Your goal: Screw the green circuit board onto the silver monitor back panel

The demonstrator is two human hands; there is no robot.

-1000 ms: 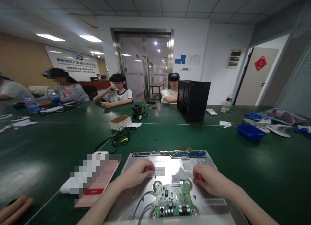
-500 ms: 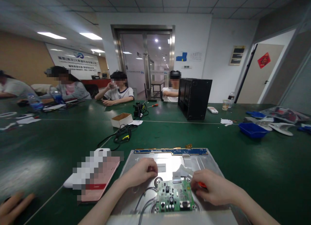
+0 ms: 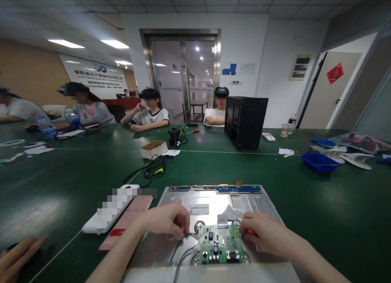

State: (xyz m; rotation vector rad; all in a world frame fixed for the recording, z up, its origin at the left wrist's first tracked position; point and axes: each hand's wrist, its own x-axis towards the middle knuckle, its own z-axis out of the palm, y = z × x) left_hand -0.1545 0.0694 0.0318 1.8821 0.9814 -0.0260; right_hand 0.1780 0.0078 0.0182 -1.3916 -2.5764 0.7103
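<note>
A silver metal panel [image 3: 166,250] lies before me, with a blue circuit strip [image 3: 238,189] along its far edge. On its near part sits a green circuit board [image 3: 221,243], with grey foil tape [image 3: 229,217] at the board's far edge. My left hand [image 3: 172,220] is at the dark cables [image 3: 180,248] left of the board, its fingers curled together; whatever they pinch is too small to make out. My right hand [image 3: 259,231] is closed around a red-orange tool [image 3: 252,231] at the board's right edge; most of the tool is hidden.
Left of the panel lie a pink phone [image 3: 134,213] and a white power strip [image 3: 122,201]. Another person's hand [image 3: 21,254] rests at lower left. Farther off are a cardboard box [image 3: 153,149], coiled cables [image 3: 154,167], a black case [image 3: 246,122], a blue tray [image 3: 320,162] and seated people.
My left hand has moved left and nearer to me, from above the panel's middle to the cables beside the board. My right hand has hardly moved.
</note>
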